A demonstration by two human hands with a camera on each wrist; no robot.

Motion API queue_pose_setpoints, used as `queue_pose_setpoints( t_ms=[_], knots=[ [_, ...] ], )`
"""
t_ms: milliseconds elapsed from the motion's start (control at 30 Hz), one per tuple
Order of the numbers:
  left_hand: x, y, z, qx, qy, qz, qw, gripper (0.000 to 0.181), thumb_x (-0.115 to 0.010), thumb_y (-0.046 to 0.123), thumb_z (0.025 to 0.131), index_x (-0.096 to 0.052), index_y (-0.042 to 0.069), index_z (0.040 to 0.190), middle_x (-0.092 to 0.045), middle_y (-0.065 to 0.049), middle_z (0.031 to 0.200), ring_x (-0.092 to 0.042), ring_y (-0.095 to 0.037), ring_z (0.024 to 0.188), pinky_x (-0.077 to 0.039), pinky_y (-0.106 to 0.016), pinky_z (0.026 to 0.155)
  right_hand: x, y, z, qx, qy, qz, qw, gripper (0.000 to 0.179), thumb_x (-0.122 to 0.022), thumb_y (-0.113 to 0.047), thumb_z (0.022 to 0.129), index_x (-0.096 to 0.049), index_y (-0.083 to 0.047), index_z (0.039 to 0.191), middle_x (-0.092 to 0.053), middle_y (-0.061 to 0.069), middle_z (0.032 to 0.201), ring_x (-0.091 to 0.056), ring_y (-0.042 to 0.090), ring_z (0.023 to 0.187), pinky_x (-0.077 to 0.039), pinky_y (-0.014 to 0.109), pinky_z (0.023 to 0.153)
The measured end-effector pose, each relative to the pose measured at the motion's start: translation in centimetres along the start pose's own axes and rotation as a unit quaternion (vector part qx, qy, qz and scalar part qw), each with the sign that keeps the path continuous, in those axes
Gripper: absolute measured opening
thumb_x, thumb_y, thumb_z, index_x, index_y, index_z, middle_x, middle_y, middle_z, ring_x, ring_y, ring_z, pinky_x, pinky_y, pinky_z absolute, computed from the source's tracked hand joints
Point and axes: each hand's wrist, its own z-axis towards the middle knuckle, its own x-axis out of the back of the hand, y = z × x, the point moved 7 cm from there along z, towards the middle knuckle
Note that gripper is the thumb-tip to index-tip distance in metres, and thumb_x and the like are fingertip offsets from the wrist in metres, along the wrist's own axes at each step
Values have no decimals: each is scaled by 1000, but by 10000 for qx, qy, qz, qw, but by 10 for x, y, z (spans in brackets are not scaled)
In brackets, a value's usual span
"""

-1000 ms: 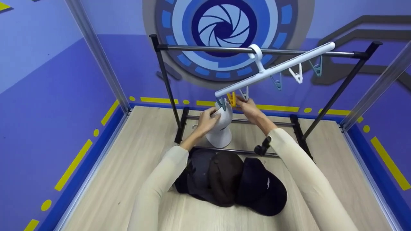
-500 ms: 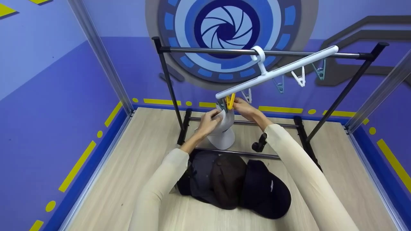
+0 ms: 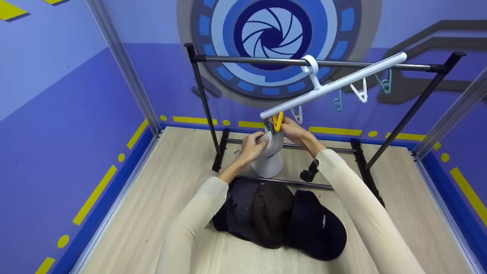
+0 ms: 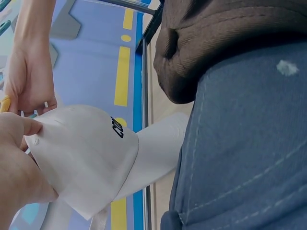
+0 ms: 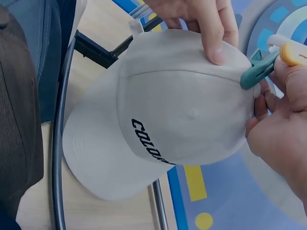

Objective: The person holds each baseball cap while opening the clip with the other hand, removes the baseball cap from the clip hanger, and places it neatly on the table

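Observation:
In the head view, my left hand (image 3: 252, 147) pinches the crown of a white baseball cap (image 3: 268, 167), which hangs with its brim downward. Dark lettering marks the cap's front in the right wrist view. Across from it, my right hand (image 5: 288, 112) has curled fingers at the cap's top edge, with the thumb against the handle end of a dark green clip (image 5: 259, 72). The lower end of that clip lies on the crown. A yellow clip (image 3: 278, 121) hangs beside it, covering part of my right fingertips. The white hanger (image 3: 335, 86) slants down toward the cap.
The hanger hooks over the bar of a black-and-metal rack (image 3: 249, 59). More clips, including a white one (image 3: 360, 91), hang to the right. Dark caps lie in an overlapping row on the wooden surface in front: a navy cap (image 3: 315, 224), a brown cap (image 3: 273, 213) and a grey-blue cap (image 3: 239, 205).
The head view has shifted slightly. Both hands stay at the white cap's upper edge. The yellow clip has changed its tilt, and a white clip now hangs farther from my right fingers.

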Motion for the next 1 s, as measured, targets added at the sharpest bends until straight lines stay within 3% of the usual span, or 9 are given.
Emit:
queue_pose_setpoints(
  t_ms=[200,367,567,767,1000],
  knots=[
    [-6,1,0,-70,-5,158,9999,17,-64,9,97,-74,1,108,-75,-14,103,-62,-18,93,-49,-29,86,4,-2,-2,84,532,290,9981,24,-52,-16,106,-60,-18,83,-54,-9,85,-48,11,97,-33,31,102],
    [-9,-1,-2,-148,-30,209,9997,17,-63,8,96,-74,0,107,-75,-14,102,-63,-18,92,-48,-29,86,5,-2,-9,-190,876,464,9949,31,-54,-20,106,-65,-22,77,-57,-13,76,-47,12,95,-29,33,101],
    [-12,2,-8,-229,-255,190,9992,20,-62,7,97,-74,0,112,-75,-15,109,-66,-23,99,-51,-33,91,8,2,-9,-299,1223,360,9914,24,-57,-23,104,-71,-21,85,-64,-14,78,-52,11,95,-32,33,103],
    [-12,2,-13,-208,-419,121,9988,24,-62,7,97,-73,1,118,-74,-15,117,-68,-27,112,-52,-40,100,6,-1,-5,-226,1242,357,9914,28,-56,-21,105,-64,-18,78,-55,-12,72,-47,11,90,-32,28,98],
    [-9,0,-16,-174,-396,275,9987,17,-62,10,98,-74,4,110,-75,-12,110,-67,-23,102,-52,-34,91,7,-1,-3,-362,1175,252,9921,22,-51,-25,107,-62,-11,94,-58,-9,87,-49,11,97,-34,30,102]
  ],
)
